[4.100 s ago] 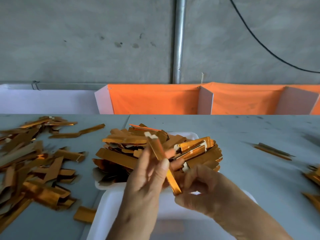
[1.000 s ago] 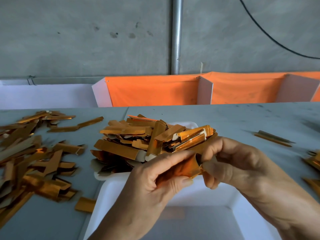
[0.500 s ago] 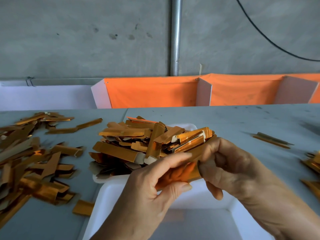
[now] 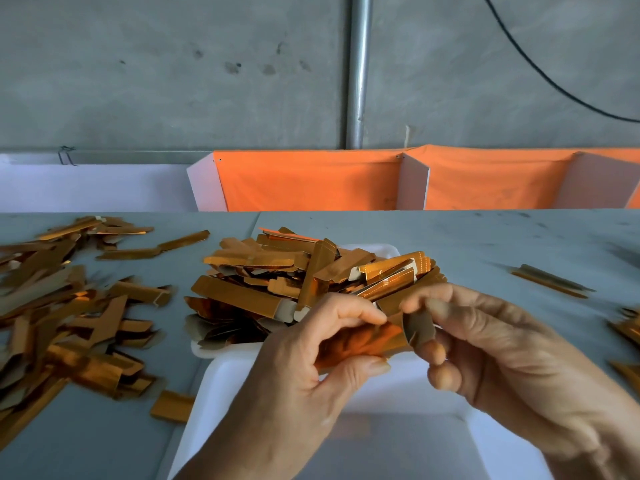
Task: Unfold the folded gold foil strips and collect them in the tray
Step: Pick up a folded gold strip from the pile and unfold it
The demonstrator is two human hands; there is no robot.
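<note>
Over the near white tray [image 4: 221, 393], both hands work 1 gold foil strip [image 4: 367, 341]. Left hand [image 4: 304, 368] grip: thumb under, index finger on top, pinching the strip's left part. Right hand [image 4: 491, 348] grip: thumb and fingers pinching the right end, whose flap shows its dull tan back. Strip is held in the air, above the tray's far edge. Just behind it, a second white tray [image 4: 388, 251] is heaped with a pile of strips [image 4: 277, 282]. A loose heap of strips [image 4: 62, 306] lies on the grey desk [image 4: 485, 244] to the left; 1 lone strip [image 4: 550, 281] lies at right. Orange dividers [image 4: 311, 181] stand at the desk's back.
</note>
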